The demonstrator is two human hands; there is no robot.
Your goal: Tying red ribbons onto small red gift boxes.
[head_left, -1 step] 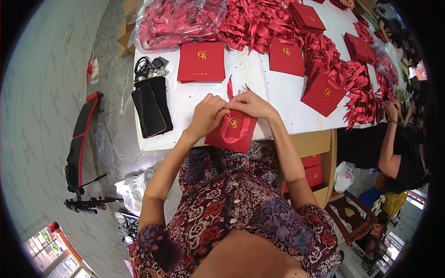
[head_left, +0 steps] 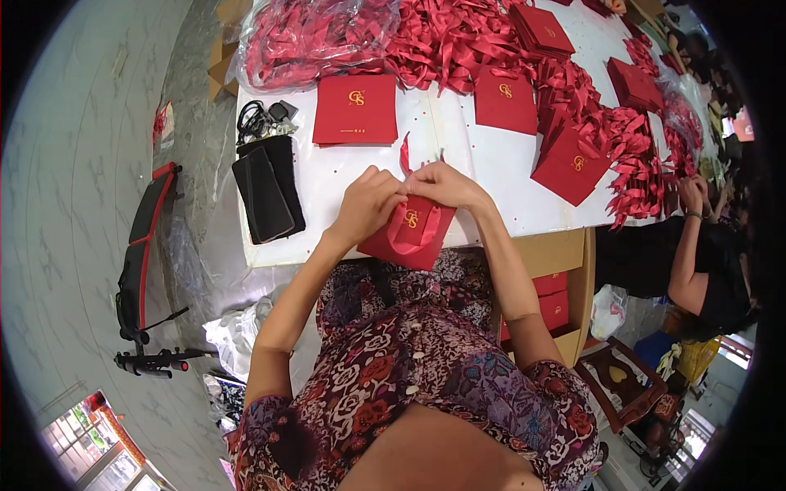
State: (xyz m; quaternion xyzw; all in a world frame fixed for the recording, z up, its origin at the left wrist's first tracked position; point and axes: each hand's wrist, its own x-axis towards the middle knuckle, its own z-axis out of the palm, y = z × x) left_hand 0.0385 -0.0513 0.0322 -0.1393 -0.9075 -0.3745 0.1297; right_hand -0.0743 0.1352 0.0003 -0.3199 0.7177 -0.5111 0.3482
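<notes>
A small red paper gift bag [head_left: 427, 255] with a gold emblem lies at the table's near edge, its lower end reaching over the edge. My left hand [head_left: 367, 204] is closed in a pinch at the bag's top edge, on its red ribbon [head_left: 404, 153]. My right hand [head_left: 444, 186] pinches the ribbon at the same spot, so the fingertips of both hands almost meet. One ribbon loop hangs down over the bag's front, while a loose end sticks up beyond my fingers. The exact spot between the fingertips is hidden.
Beyond my hands lies a stack of flat red bags [head_left: 355, 110]. A black phone [head_left: 266, 192] and cables [head_left: 255, 121] sit at left. Heaped red ribbons [head_left: 458, 41] and more bags [head_left: 506, 102] cover the far side. A cardboard box [head_left: 578, 282] stands below, right; another person's arm [head_left: 688, 262] is farther right.
The lower left corner of the gift bag has shifted slightly to the left. Both hands stay pinched in nearly the same place.
</notes>
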